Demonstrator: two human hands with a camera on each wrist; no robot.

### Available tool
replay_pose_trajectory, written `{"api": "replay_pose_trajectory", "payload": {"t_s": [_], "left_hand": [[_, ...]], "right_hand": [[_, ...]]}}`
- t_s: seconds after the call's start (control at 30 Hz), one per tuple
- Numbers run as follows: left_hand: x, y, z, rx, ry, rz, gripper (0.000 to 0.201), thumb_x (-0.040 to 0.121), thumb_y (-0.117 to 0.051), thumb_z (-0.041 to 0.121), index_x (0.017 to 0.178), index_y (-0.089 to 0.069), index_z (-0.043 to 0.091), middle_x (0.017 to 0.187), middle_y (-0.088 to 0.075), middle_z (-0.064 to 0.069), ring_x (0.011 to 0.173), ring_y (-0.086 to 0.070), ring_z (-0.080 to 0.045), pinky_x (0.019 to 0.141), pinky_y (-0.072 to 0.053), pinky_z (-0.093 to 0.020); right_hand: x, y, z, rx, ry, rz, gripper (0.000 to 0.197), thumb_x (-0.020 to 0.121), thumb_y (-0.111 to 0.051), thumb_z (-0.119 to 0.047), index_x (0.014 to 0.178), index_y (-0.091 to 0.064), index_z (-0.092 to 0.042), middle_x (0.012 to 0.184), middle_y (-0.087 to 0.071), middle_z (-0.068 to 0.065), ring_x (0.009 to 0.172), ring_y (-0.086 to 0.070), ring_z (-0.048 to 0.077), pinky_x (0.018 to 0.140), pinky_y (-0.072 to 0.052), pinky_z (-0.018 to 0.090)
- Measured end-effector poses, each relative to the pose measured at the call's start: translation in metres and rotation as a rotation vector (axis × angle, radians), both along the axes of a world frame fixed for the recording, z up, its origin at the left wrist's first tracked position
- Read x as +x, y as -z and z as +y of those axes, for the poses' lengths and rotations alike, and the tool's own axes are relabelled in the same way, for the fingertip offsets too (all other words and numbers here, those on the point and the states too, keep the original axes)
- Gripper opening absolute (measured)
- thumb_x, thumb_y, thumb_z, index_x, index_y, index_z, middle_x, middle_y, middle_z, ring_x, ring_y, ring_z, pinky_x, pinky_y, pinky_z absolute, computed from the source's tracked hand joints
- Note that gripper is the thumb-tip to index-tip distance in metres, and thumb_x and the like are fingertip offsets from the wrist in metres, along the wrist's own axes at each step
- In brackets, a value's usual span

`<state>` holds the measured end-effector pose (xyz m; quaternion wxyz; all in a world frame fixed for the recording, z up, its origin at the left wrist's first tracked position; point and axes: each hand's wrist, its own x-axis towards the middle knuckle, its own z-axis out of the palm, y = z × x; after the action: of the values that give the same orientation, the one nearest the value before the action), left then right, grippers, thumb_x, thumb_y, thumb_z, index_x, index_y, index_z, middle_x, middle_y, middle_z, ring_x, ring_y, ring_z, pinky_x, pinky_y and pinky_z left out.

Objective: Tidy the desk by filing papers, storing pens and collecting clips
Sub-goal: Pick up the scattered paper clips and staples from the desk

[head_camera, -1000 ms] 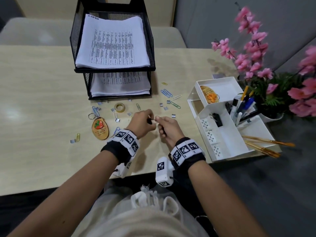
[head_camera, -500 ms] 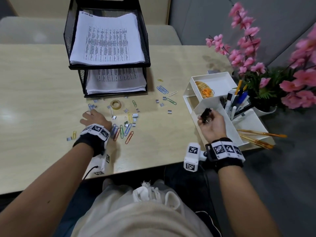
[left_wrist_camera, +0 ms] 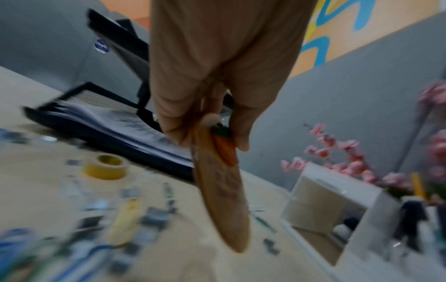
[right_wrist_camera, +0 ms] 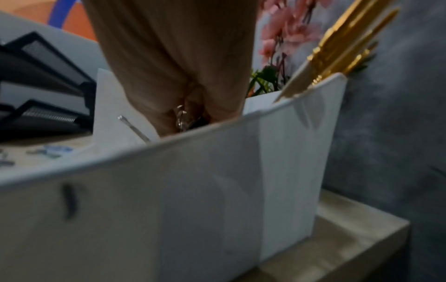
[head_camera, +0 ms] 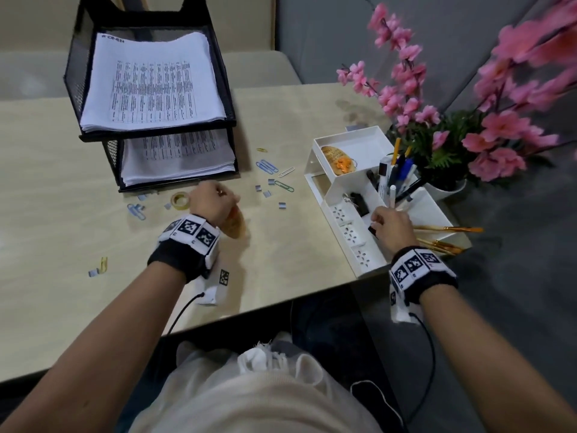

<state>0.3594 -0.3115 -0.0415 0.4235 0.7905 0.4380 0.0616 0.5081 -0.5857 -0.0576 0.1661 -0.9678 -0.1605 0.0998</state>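
Observation:
My left hand (head_camera: pixel 218 200) (left_wrist_camera: pixel 214 137) hovers above the desk's middle and pinches the top of an oval wooden tag (head_camera: pixel 236 227) (left_wrist_camera: pixel 222 200) with an orange carrot on it; the tag hangs below the fingers. My right hand (head_camera: pixel 379 221) (right_wrist_camera: pixel 190 118) reaches into the front compartment of the white organizer (head_camera: pixel 359 245) (right_wrist_camera: pixel 217 181) and grips a black binder clip (head_camera: pixel 372 231) (right_wrist_camera: pixel 184 119) with silver handles. Another black binder clip (head_camera: pixel 359 201) lies further back in that compartment. Coloured paper clips (head_camera: pixel 271 167) and small staple pieces (head_camera: pixel 267 193) lie scattered on the desk.
A black mesh tray (head_camera: pixel 93 57) with two tiers of printed papers stands at the back left, and a tape roll (head_camera: pixel 180 200) lies in front of it. The organizer holds pens (head_camera: pixel 396 173) and a second wooden tag (head_camera: pixel 338 159). Gold brushes (head_camera: pixel 446 229) and a pink flower plant (head_camera: pixel 437 151) are at the right edge.
My left hand has picked the wooden tag up off the desk and moved right with it. My right hand has dropped lower into the organizer compartment with the binder clip.

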Motion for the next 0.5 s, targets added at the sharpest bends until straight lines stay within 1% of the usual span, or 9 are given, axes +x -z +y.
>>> {"api": "replay_pose_trajectory", "payload": {"t_s": [0.07,0.13,0.17,0.23,0.27,0.37,0.43,0.47,0.5], "left_hand": [[0.019,-0.004,-0.012,-0.13,0.026,-0.127,0.009,0.082,-0.068,0.014,0.077,-0.069,0.007,0.081,-0.065,-0.013,0.084,-0.058,-0.022,0.081,-0.047,-0.031],[0.036,-0.005,-0.024,-0.257,0.04,-0.208,0.022,0.08,-0.07,0.013,0.061,-0.061,0.014,0.069,-0.061,-0.011,0.073,-0.059,-0.023,0.078,-0.053,-0.039],[0.045,-0.006,-0.031,-0.312,0.05,-0.231,0.026,0.08,-0.07,0.011,0.058,-0.057,0.015,0.067,-0.059,-0.011,0.063,-0.06,-0.023,0.072,-0.055,-0.039],[0.06,-0.008,-0.044,-0.348,0.079,-0.256,0.029,0.082,-0.067,0.006,0.058,-0.053,0.014,0.063,-0.056,-0.009,0.045,-0.058,-0.013,0.058,-0.055,-0.031],[0.068,-0.01,-0.051,-0.351,0.092,-0.267,0.029,0.083,-0.066,0.005,0.059,-0.053,0.014,0.062,-0.055,-0.008,0.043,-0.057,-0.012,0.057,-0.055,-0.031],[0.088,-0.015,-0.069,-0.352,0.114,-0.315,0.029,0.084,-0.063,0.003,0.061,-0.052,0.016,0.063,-0.055,-0.006,0.054,-0.056,-0.017,0.062,-0.054,-0.034],[0.101,-0.017,-0.079,-0.326,0.138,-0.352,0.029,0.085,-0.061,0.003,0.062,-0.052,0.019,0.063,-0.056,-0.003,0.05,-0.058,-0.011,0.059,-0.054,-0.031],[0.108,-0.019,-0.084,-0.317,0.151,-0.374,0.029,0.085,-0.06,0.004,0.062,-0.052,0.021,0.063,-0.056,-0.002,0.047,-0.059,-0.007,0.059,-0.054,-0.03],[0.114,-0.021,-0.089,-0.322,0.16,-0.396,0.03,0.085,-0.06,0.004,0.062,-0.052,0.022,0.062,-0.056,-0.001,0.05,-0.06,-0.009,0.063,-0.055,-0.032]], "right_hand": [[0.005,-0.002,-0.002,0.017,-0.012,0.053,0.022,0.088,-0.047,0.004,0.101,-0.064,-0.001,0.105,-0.063,0.025,0.103,-0.057,0.037,0.093,-0.048,0.041],[0.008,-0.005,-0.003,0.051,-0.014,0.115,0.028,0.087,-0.045,0.006,0.106,-0.064,-0.003,0.106,-0.063,0.025,0.104,-0.057,0.037,0.096,-0.047,0.043],[0.009,-0.007,-0.006,0.072,-0.01,0.136,0.03,0.088,-0.045,0.005,0.109,-0.064,-0.004,0.107,-0.063,0.024,0.105,-0.057,0.036,0.097,-0.047,0.044],[0.009,-0.009,-0.013,0.095,-0.014,0.161,0.033,0.088,-0.044,0.007,0.113,-0.063,-0.003,0.111,-0.063,0.02,0.108,-0.057,0.032,0.1,-0.046,0.041],[0.009,-0.01,-0.018,0.093,-0.013,0.161,0.034,0.088,-0.043,0.008,0.114,-0.062,-0.004,0.112,-0.063,0.018,0.11,-0.055,0.029,0.1,-0.046,0.038],[0.008,-0.01,-0.03,0.064,-0.01,0.184,0.034,0.088,-0.044,0.006,0.111,-0.063,-0.01,0.112,-0.065,0.013,0.112,-0.055,0.026,0.102,-0.044,0.037],[0.007,-0.01,-0.034,0.04,-0.027,0.231,0.029,0.089,-0.049,0.001,0.111,-0.064,-0.01,0.113,-0.066,0.013,0.111,-0.057,0.026,0.103,-0.043,0.034],[0.006,-0.013,-0.036,0.036,-0.027,0.232,0.026,0.089,-0.051,-0.003,0.111,-0.064,-0.01,0.114,-0.065,0.013,0.112,-0.057,0.026,0.101,-0.042,0.033],[0.006,-0.017,-0.035,0.053,-0.013,0.207,0.024,0.09,-0.052,-0.007,0.111,-0.064,-0.011,0.114,-0.065,0.013,0.112,-0.056,0.027,0.1,-0.042,0.033]]}}
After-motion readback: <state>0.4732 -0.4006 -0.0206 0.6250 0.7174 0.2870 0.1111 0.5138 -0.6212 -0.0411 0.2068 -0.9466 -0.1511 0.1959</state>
